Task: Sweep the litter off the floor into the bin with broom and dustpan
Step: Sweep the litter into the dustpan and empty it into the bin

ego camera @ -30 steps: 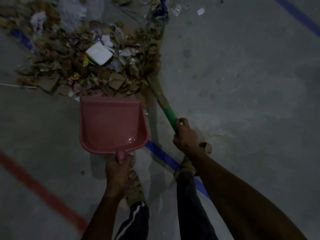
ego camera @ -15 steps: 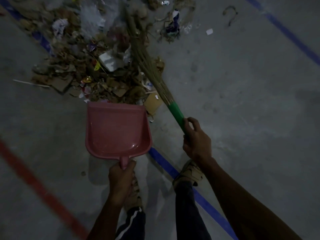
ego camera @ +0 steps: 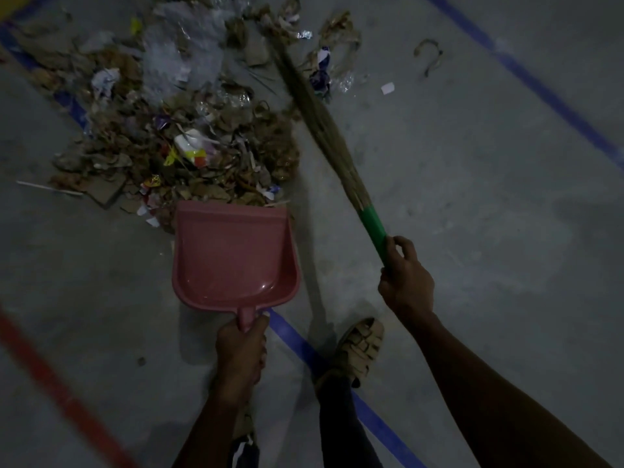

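Since a moment ago our broom (ego camera: 324, 130) has swung right, clear of the litter (ego camera: 202, 153); right hand (ego camera: 407, 282) grips it, left hand (ego camera: 241, 349) grips the empty dustpan (ego camera: 233, 258) at the pile's edge; next, we judge, sweep inward.

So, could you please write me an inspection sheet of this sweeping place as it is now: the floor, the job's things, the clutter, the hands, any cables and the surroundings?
Surface: grey concrete floor, dimly lit, with painted blue line and red line.
Job's things: pink dustpan, empty, its front edge against the litter pile; grass broom with green handle, its bristles at the pile's right side. Bin: nothing seen.
Clutter: stray white scrap and a curved strip apart from the pile.
Hands: left hand grips the dustpan handle; right hand grips the broom handle.
Cables: nothing seen.
Surroundings: a sandalled foot on a blue line.
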